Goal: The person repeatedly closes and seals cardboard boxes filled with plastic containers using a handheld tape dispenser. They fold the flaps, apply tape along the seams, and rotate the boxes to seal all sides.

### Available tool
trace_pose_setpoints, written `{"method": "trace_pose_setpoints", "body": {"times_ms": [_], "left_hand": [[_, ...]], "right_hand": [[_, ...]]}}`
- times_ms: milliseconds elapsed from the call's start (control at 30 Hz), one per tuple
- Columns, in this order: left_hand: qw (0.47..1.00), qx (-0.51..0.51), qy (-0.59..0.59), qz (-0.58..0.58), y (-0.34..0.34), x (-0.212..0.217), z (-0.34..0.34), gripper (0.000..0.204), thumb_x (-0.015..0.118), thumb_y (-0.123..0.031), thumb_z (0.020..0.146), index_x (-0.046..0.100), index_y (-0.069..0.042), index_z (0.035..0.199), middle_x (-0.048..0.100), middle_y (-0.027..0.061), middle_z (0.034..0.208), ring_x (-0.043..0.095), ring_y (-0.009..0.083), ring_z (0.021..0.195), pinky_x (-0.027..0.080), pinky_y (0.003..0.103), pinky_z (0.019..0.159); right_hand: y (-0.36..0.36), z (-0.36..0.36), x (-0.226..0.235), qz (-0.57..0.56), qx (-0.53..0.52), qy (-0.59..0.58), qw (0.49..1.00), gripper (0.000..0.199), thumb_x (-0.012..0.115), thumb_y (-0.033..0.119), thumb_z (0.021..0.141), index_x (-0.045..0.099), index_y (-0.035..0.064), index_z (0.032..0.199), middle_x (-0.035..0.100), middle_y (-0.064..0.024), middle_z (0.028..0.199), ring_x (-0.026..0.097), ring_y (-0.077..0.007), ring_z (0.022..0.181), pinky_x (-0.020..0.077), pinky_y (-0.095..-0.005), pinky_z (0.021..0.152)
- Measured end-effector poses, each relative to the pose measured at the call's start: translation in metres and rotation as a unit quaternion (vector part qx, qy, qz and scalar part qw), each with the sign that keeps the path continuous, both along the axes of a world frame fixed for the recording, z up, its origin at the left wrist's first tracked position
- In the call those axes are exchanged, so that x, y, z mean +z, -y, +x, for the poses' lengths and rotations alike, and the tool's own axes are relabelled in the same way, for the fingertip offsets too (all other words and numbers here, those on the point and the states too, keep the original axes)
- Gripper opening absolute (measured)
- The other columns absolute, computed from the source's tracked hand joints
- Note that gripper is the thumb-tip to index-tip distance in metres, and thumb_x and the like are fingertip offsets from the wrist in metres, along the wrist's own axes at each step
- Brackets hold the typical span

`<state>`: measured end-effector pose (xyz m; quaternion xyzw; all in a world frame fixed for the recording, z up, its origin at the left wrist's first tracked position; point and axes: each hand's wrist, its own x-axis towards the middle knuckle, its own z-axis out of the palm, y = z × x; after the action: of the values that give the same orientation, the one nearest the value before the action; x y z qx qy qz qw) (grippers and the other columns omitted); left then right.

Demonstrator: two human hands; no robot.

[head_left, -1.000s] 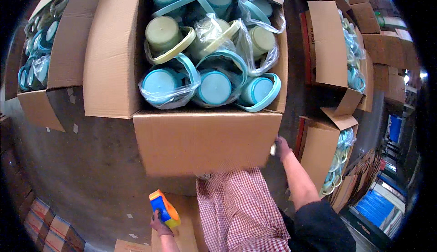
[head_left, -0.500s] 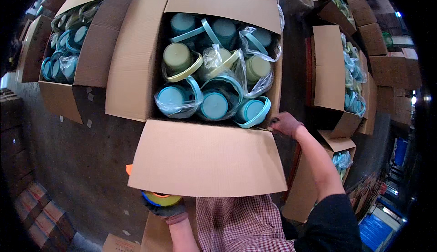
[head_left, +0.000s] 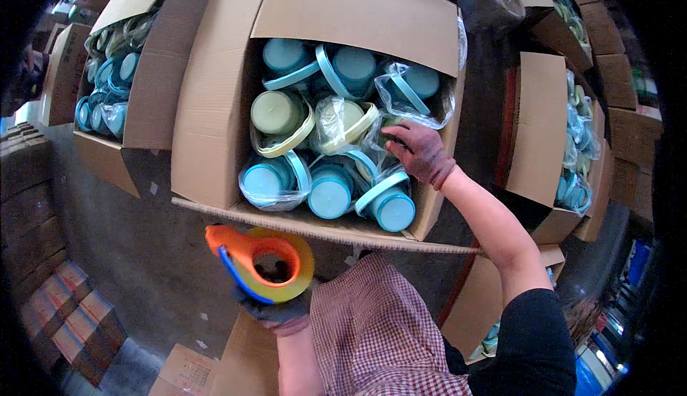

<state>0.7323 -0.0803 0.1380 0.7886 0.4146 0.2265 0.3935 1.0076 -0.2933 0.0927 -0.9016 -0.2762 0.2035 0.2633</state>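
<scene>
In my gloved left hand [head_left: 275, 311] is a tape dispenser [head_left: 247, 249], orange and blue with a roll of yellowish tape, held below the near side of a large open carton [head_left: 207, 102]. My gloved right hand [head_left: 418, 154] reaches over the carton's right side, its fingers curled onto a clear plastic bag [head_left: 378, 134]. It covers most of a pale yellow tub. Rows of upturned plastic tubs with looped handles fill the carton: turquoise tubs [head_left: 329, 192] in the near and far rows, pale yellow tubs [head_left: 275, 113] between. The near flap [head_left: 322, 230] appears almost edge-on.
An open carton [head_left: 161, 59] of similar tubs stands at the left. More filled cartons [head_left: 540, 124] line the right side. A stool [head_left: 494, 2] stands at the far right. Stacked cartons [head_left: 71, 310] sit at the lower left, and scraps lie on the floor.
My right hand has moved from the carton's near right corner inward over the tubs. The near flap has tipped, revealing the tape dispenser, which has risen with my left hand.
</scene>
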Motion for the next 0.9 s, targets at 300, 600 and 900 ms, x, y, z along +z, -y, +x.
{"method": "trace_pose_setpoints", "body": {"times_ms": [300,600,900], "left_hand": [[1.0,-0.022,0.014,-0.016,0.025,0.0,0.06,0.041,0.044,-0.03,0.087,0.047,-0.001,0.116,0.052,0.0092,0.111,0.054,0.02,0.098,0.048,0.035,0.082],[0.905,-0.006,0.282,-0.319,0.035,-0.068,0.132,0.048,0.053,-0.034,0.081,0.044,-0.005,0.118,0.048,0.0077,0.113,0.048,0.0207,0.102,0.04,0.035,0.09],[0.946,-0.031,0.117,-0.302,0.036,-0.105,0.182,0.043,0.066,-0.042,0.07,0.05,-0.007,0.089,0.049,-0.0002,0.081,0.047,0.0121,0.074,0.04,0.026,0.069]], "right_hand": [[0.007,0.017,-0.049,-0.017,0.199,-0.081,0.976,0.035,0.057,0.025,0.081,0.055,0.0134,0.114,0.055,-0.012,0.113,0.05,-0.0305,0.106,0.0409,-0.0364,0.09],[0.154,0.034,-0.064,0.446,-0.497,-0.218,0.712,0.027,0.048,0.025,0.088,0.06,0.0027,0.099,0.062,-0.0062,0.091,0.059,-0.0168,0.083,0.0461,-0.0283,0.076],[0.272,-0.286,-0.233,0.095,-0.778,-0.348,0.515,0.026,0.047,0.03,0.086,0.058,0.0069,0.082,0.059,-0.0069,0.079,0.055,-0.0259,0.068,0.0465,-0.0362,0.067]]}}
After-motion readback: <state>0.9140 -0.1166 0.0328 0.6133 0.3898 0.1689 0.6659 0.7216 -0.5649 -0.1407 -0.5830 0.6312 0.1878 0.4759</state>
